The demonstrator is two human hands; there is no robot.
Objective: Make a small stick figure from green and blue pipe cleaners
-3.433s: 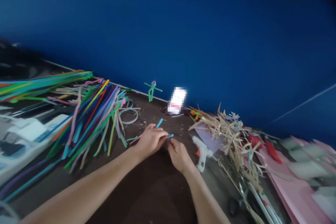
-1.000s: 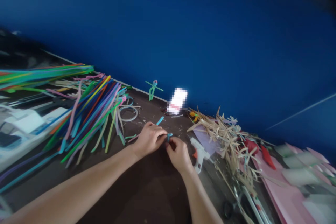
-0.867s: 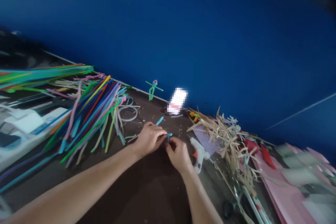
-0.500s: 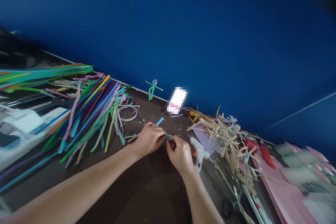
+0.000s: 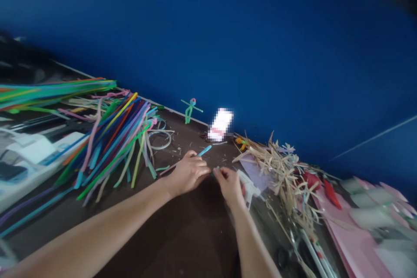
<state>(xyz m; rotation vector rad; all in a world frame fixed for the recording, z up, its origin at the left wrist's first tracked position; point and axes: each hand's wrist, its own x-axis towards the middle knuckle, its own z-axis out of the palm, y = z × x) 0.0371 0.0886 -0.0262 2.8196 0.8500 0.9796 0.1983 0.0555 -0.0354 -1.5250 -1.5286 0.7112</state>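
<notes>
1. Blue wall (image 5: 228, 43): it rises behind the green figure (image 5: 189, 110), the landmark for everything below.
2. Dark tabletop (image 5: 182, 234): it spreads out in front of the figure.
3. Bundle of coloured stems (image 5: 115, 139): on the tabletop, left of the figure, many colours fanned loosely together.
4. Heap of pale dried strips (image 5: 276, 156): right of the figure, some shaped into star-like flowers.
5. Left hand (image 5: 187, 174): nearer the wearer than the figure. Its fingers are curled together around the blue stem (image 5: 205, 150), one end of which sticks out past the knuckles.
6. Right hand (image 5: 230, 184): nearer the wearer and right of the figure, thumb and forefinger pinching a tiny blue-green tip (image 5: 215, 169). Whether this tip belongs to the same stem cannot be told.
7. White glue gun (image 5: 252, 188): right of and nearer than the figure, lying partly behind the right hand, held by neither hand.
8. Bright, pixelated panel (image 5: 220, 124): just right of the figure.
9. The figure itself has a head, outstretched arms and two legs, so it looks fully formed. The blue stem, by contrast, shows no such shape: it appears to be mid-handling, off the tabletop, with much of it hidden by the fingers; how much shaping is left cannot be judged.
</notes>
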